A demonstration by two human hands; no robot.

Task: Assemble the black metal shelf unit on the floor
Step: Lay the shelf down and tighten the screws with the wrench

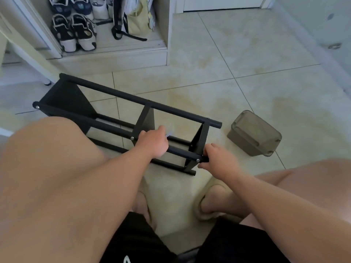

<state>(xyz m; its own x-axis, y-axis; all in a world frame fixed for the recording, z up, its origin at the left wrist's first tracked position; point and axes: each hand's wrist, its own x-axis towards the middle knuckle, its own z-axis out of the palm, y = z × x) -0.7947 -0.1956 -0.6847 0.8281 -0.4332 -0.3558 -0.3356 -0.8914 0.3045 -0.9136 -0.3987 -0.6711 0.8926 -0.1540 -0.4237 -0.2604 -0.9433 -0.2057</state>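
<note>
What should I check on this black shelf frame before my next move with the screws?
1. Shelf unit lying on its side on the floor: ok.
2. Right hand gripping the near pole at its end: ok.
3. Left hand holding a small silvery piece: ok; which tool, cannot tell.
4. End screw in place: ok; tightness cannot tell.
5. Brown box apart from the shelf unit: ok.

1. One black shelf unit [64, 95]: three panels [146, 120], four poles [171, 110], three silver screw heads [132, 138] showing.
2. Two hands: left hand [152, 143], right hand [218, 158].
3. One small silver tool [168, 134] (blurred, kind unclear).
4. One lidded plastic box [254, 133].
5. Two black-and-white sandals [64, 33] up front; shoes [79, 6] behind cropped, uncounted.
6. One yellow bag [138, 21].
</note>
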